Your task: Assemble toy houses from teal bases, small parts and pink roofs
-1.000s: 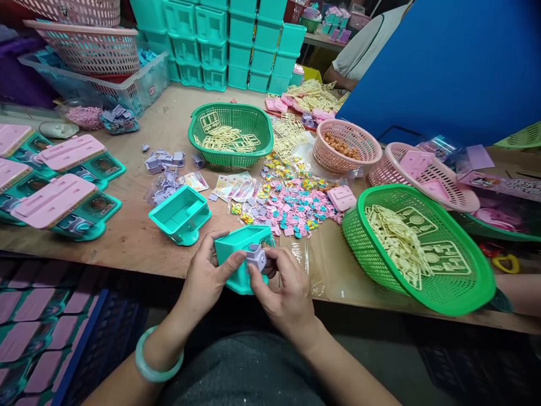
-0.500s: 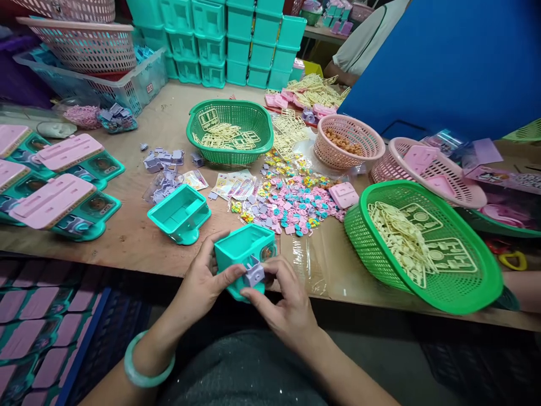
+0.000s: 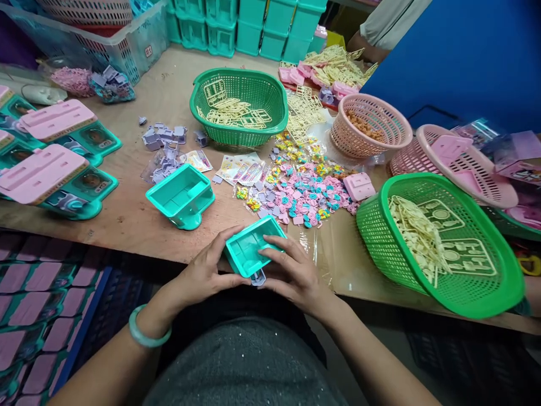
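Both my hands grip one teal plastic box [image 3: 249,248] at the near edge of the wooden table [image 3: 131,220], its open side facing up. My left hand [image 3: 207,270] wraps its left side. My right hand [image 3: 291,270] wraps its right side, fingers over the rim. A small lilac part [image 3: 258,277] sticks out under the box's near edge. A second teal box [image 3: 181,194] lies on the table just left of my hands.
A heap of small pink, teal and yellow pieces [image 3: 304,192] lies beyond my hands. Two green baskets [image 3: 443,242] [image 3: 239,104] hold cream sprues; pink baskets [image 3: 369,132] stand behind. Finished teal-and-pink units [image 3: 51,175] lie left. Another person [image 3: 393,25] sits at the far side.
The teal box has been turned so its open side faces up. The lilac part, earlier on the facing side, now sits underneath at the near edge. The view has tilted down.
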